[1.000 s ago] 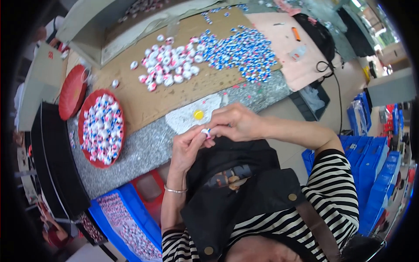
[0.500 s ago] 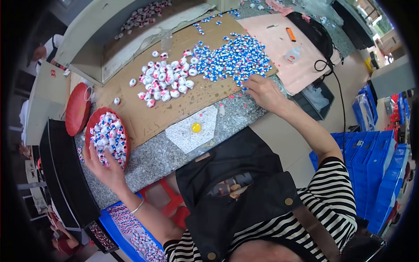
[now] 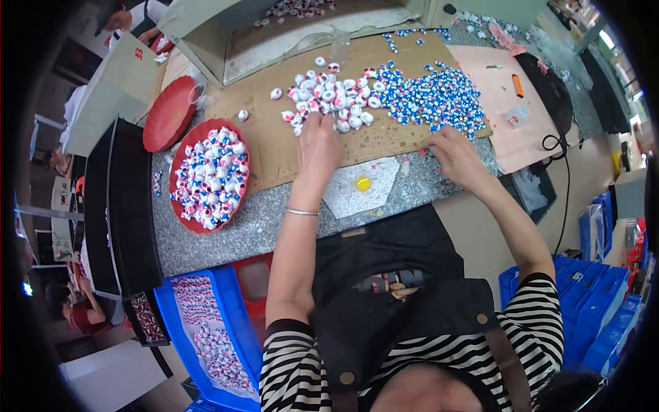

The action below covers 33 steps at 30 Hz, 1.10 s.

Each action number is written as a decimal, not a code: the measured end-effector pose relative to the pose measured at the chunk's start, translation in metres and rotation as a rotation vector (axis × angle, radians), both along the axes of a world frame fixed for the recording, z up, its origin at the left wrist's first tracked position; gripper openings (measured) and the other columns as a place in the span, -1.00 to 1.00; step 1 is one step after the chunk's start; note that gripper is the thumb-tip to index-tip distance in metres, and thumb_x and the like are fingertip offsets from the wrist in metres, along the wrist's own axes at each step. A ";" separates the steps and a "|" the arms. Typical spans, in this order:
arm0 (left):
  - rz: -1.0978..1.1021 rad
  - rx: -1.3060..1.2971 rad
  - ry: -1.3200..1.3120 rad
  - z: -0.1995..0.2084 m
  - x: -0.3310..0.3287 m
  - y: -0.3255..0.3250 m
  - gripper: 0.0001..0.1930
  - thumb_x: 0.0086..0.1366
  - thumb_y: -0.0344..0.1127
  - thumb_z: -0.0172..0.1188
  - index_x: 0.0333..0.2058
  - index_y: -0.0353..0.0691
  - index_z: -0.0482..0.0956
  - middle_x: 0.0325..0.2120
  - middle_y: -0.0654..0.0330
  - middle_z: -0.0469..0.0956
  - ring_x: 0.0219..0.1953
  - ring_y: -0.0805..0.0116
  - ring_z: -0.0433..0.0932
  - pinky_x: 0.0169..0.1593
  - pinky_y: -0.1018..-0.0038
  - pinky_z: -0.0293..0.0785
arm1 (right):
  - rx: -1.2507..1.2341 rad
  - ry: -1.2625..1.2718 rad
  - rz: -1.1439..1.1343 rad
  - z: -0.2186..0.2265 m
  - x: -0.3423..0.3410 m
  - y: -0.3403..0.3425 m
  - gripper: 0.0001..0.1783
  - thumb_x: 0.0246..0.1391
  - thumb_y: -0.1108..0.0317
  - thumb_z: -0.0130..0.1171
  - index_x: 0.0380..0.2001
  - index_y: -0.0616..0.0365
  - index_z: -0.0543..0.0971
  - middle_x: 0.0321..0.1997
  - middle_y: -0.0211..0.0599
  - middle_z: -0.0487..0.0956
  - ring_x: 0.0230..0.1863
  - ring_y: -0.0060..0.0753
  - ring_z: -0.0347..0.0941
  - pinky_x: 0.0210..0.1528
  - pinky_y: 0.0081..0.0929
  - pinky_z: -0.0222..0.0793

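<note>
My left hand (image 3: 318, 152) is at the near edge of a pile of white rounded pieces (image 3: 333, 96) with pink and dark marks. Its fingers are drawn together among them; what they grip, if anything, is hidden. At the near edge of a spread of small blue-and-white pieces (image 3: 432, 96), my right hand (image 3: 456, 156) has thumb and fingers pinched, with the contents too small to make out. Between my hands, near the counter edge, a yellow dot (image 3: 363, 183) sits on a pale speckled sheet (image 3: 347, 199). A red bowl (image 3: 248, 172) on the left holds many joined white-and-blue pieces.
Cardboard (image 3: 271, 147) covers part of the granite counter (image 3: 226, 250). Another red dish (image 3: 168, 113) stands farther left. On pink cloth (image 3: 473, 65) at right lie an orange-handled tool (image 3: 517, 86) and a small bottle (image 3: 516, 117). A blue crate (image 3: 241, 302) of pieces is below left.
My left hand has gone from the filled red bowl to the white pile, its fingers closing from spread. My right hand stays by the blue pieces. The whole view has shifted.
</note>
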<state>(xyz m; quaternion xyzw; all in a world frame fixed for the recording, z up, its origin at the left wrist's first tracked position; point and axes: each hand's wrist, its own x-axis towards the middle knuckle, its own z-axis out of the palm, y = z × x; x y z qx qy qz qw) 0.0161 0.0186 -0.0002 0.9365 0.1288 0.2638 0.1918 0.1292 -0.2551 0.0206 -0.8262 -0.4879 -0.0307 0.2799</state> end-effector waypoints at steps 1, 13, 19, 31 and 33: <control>-0.016 0.062 0.003 -0.003 0.003 -0.002 -0.72 0.04 -0.46 0.27 -0.22 -0.29 0.52 -0.31 -0.01 0.49 -0.21 -0.05 0.50 -0.18 0.17 0.43 | -0.011 0.005 -0.003 0.000 -0.005 0.010 -0.81 -0.05 0.55 0.08 -0.29 0.19 0.52 -0.37 -0.18 0.43 -0.26 -0.10 0.43 -0.23 -0.23 0.35; -0.204 -1.674 -0.258 0.013 -0.134 -0.022 -0.67 0.29 -0.46 0.12 0.02 -0.36 0.43 -0.19 0.15 0.50 -0.24 0.45 0.51 -0.13 0.57 0.46 | -0.234 -0.163 0.199 0.002 0.001 0.046 -0.69 -0.11 0.57 0.06 -0.20 0.17 0.50 -0.35 -0.15 0.45 -0.28 -0.06 0.49 -0.30 -0.20 0.44; -0.302 -1.792 -0.250 0.006 -0.135 -0.049 -0.61 0.29 -0.50 0.09 0.11 -0.31 0.40 -0.10 0.10 0.53 -0.26 0.46 0.53 -0.17 0.58 0.46 | -0.369 -0.189 0.221 0.013 0.013 0.054 -0.86 -0.03 0.49 0.12 -0.33 0.22 0.51 -0.39 -0.12 0.48 -0.30 -0.02 0.51 -0.33 -0.20 0.44; -0.213 -1.762 -0.211 0.003 -0.135 -0.050 -0.70 0.28 -0.51 0.13 0.00 -0.30 0.47 -0.25 0.19 0.54 -0.26 0.45 0.55 -0.20 0.59 0.49 | -0.164 -0.037 0.199 0.008 0.008 0.024 -0.89 -0.04 0.51 0.16 -0.37 0.22 0.57 -0.37 -0.13 0.50 -0.35 -0.01 0.50 -0.31 -0.19 0.43; -0.210 -1.742 -0.208 0.003 -0.134 -0.053 -0.68 0.26 -0.53 0.15 0.00 -0.31 0.47 -0.27 0.21 0.54 -0.26 0.45 0.56 -0.19 0.59 0.50 | -0.147 -0.018 0.217 0.008 0.005 0.027 -0.85 -0.01 0.51 0.19 -0.30 0.24 0.58 -0.27 -0.12 0.55 -0.30 -0.04 0.52 -0.28 -0.25 0.44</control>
